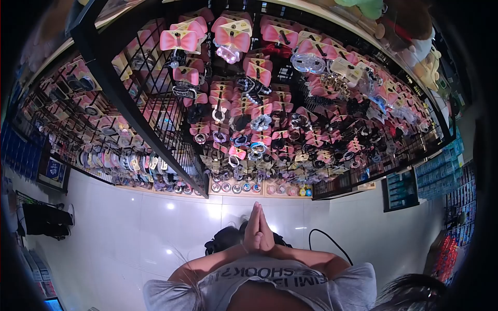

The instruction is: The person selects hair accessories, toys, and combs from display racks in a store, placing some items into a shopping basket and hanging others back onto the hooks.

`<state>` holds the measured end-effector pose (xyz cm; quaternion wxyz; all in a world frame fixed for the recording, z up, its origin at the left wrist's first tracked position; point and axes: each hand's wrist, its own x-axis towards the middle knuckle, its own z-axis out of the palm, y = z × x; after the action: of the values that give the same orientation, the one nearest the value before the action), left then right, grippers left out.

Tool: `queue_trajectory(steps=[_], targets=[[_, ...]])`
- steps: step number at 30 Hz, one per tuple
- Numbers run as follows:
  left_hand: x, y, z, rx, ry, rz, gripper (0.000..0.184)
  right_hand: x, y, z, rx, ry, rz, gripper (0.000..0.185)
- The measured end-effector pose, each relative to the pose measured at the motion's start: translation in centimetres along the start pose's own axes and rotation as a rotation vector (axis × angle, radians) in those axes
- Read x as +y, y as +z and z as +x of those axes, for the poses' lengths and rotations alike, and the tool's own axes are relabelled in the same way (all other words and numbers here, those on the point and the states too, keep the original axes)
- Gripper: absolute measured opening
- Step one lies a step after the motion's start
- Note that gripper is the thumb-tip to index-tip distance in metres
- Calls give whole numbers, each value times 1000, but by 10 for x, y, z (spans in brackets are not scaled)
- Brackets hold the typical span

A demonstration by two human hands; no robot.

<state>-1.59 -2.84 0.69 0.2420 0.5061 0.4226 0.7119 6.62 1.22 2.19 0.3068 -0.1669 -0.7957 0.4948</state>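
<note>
My left hand [252, 228] and my right hand [266, 229] are pressed palm to palm in front of my chest. Fingers point straight out toward the rack, stretched and flat, and nothing shows between them. Ahead, a black wire display rack [150, 142] carries rows of hair accessories on pink bow-shaped cards [179, 40]. Among the goods are a clear oval item [308, 63], a blue-grey scrunchie [260, 122] and dark hair ties. Both hands are apart from the rack.
Small round items [237, 188] line the rack's bottom shelf. A black cable [332, 239] curves over the pale tiled floor [155, 217] at right. Plush toys [363, 6] sit on top. Dark items [46, 220] stand at left, and more stocked shelves [446, 171] at right.
</note>
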Motion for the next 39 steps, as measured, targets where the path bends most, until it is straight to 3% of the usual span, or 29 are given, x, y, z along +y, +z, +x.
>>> queue_trajectory(steps=[2,5,8,16,22,29,31,35,37,39], targets=[[1,-4,7,-70,41,137,68,-6,-4,3,25,78,40,64],[-9,1,-1,-70,-55,129,67,0,-6,2,63,-24,-30,62],[-1,6,10,-23,-7,187,70,3,-8,4,90,-55,-54,60],[7,4,25,-33,-89,185,69,8,-10,13,152,-17,-63,55],[8,3,35,99,-25,298,62,1,-13,38,116,-63,1,52],[21,-16,43,343,-29,675,52,-43,-17,82,137,-273,51,41],[24,-19,43,378,-19,722,50,-50,-21,79,137,-232,117,40],[25,-19,36,390,-52,779,45,18,15,54,109,-57,351,38],[23,-21,36,414,-22,804,40,17,23,60,126,-58,344,37],[23,-23,36,465,-152,776,38,15,24,68,149,-91,295,32]])
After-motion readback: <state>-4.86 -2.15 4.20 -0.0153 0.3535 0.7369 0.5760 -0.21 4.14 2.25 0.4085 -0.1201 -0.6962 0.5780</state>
